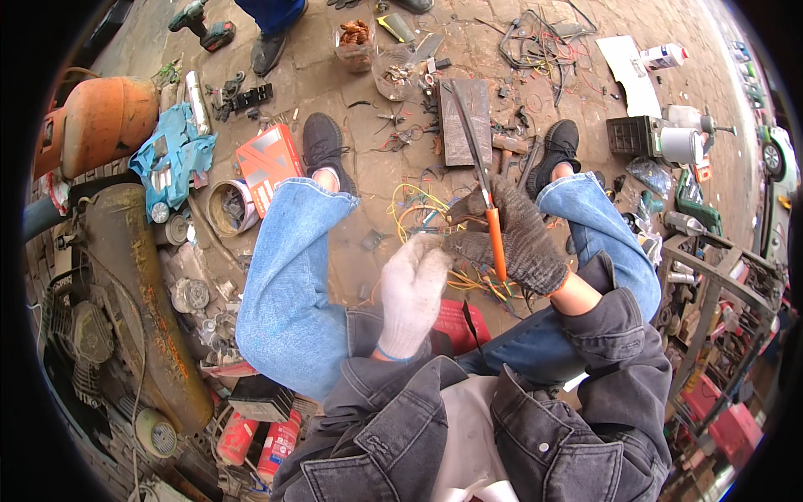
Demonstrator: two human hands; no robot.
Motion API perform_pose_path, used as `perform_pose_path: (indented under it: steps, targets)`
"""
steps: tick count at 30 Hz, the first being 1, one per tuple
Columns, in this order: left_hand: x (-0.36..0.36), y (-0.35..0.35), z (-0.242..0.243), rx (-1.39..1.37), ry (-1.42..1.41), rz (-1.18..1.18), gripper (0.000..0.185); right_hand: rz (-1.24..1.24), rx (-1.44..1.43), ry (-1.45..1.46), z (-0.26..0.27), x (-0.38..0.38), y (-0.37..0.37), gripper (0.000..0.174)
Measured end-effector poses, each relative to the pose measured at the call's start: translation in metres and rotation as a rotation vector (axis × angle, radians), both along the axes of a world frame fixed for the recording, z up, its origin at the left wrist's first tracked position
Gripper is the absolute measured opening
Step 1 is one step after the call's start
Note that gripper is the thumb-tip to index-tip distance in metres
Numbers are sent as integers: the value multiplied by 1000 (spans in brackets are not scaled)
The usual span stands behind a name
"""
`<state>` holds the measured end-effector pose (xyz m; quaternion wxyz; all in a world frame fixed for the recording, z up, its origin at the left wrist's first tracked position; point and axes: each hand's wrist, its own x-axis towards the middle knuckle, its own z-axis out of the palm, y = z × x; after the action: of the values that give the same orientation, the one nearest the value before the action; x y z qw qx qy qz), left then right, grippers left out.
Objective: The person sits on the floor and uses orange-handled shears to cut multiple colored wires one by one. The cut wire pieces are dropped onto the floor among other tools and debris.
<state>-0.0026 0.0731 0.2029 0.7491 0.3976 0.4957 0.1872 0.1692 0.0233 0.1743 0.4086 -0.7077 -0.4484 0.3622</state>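
Observation:
My right hand (524, 238), in a dark grey knitted glove, grips a long metal tool (495, 245) by its orange handle. Its narrow metal part points away over a dark flat block (464, 125). My left hand (414, 282), in a white glove, has its fingers bent together against the right glove's fingertips; whatever is between them is hidden. Beneath both hands, loose coloured electrical wires (408, 199) lie tangled on the paving between my knees. A hammer (509, 144) lies beside the block, and a red printed item (461, 320) sits below my wrists.
Past my shoes stand clear plastic tubs, one with copper wire (354, 34), one with metal scraps (396, 75). Another person's leg (270, 37) is near a cordless drill (199, 28). An orange gas cylinder (106, 119) lies left; a metal frame (715, 282) stands right. Black cables (524, 44) lie ahead.

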Motion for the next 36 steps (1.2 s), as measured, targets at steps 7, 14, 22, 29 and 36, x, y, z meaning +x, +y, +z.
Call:
perform_pose_path:
  steps: [7,14,22,29,36]
  targets:
    - [2,0,3,427,209,-180,17,96,1,-100,-14,0,-9,33]
    - [-4,-7,5,587,125,-156,17,-216,-173,417,33,32,22,18]
    - [-2,-6,-6,206,78,160,12,-170,-54,245,46,62,14,15]
    - [1,-1,-10,733,444,-78,20,-35,97,1112,30,20,10,13]
    - [4,6,-3,972,615,-426,19,250,79,-241,36,3,9,55]
